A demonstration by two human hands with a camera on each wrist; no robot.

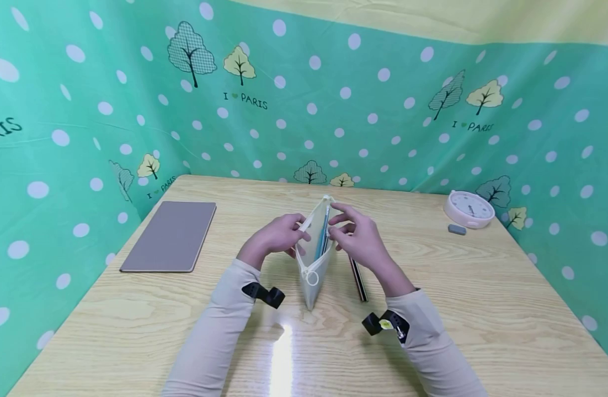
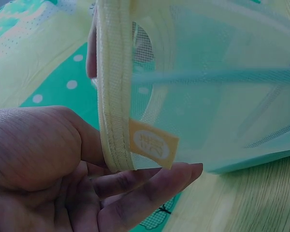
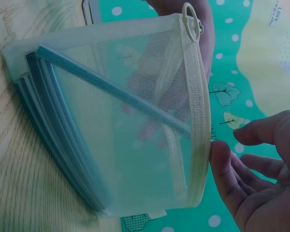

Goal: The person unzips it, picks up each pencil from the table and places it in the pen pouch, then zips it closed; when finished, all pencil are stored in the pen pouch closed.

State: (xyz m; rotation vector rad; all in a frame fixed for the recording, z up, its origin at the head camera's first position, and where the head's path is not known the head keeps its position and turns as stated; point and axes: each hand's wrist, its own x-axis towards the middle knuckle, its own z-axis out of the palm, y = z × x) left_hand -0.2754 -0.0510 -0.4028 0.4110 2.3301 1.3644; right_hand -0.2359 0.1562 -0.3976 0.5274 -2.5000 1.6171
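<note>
A whitish mesh zipper pouch (image 1: 310,289) stands on edge on the table with its mouth spread. My left hand (image 1: 284,234) grips one side of its zipper edge, with fingers in front of the mesh (image 2: 203,121). Fingers parted, my right hand (image 1: 356,237) is at the opposite side of the mouth; a fingertip meets the zipper edge in the right wrist view, and nothing shows between finger and thumb. Through the mesh I see a slanting pencil-like stick (image 3: 111,89) and a bundle of similar sticks (image 3: 63,130). Some dark, slim sticks (image 1: 358,280) lie beside the pouch.
A grey notebook (image 1: 170,237) lies at the left of the wooden table (image 1: 458,309). Toward the back right are a round pink-rimmed clock (image 1: 469,209) and a small grey block (image 1: 457,229). A green patterned cloth (image 1: 334,121) hangs behind.
</note>
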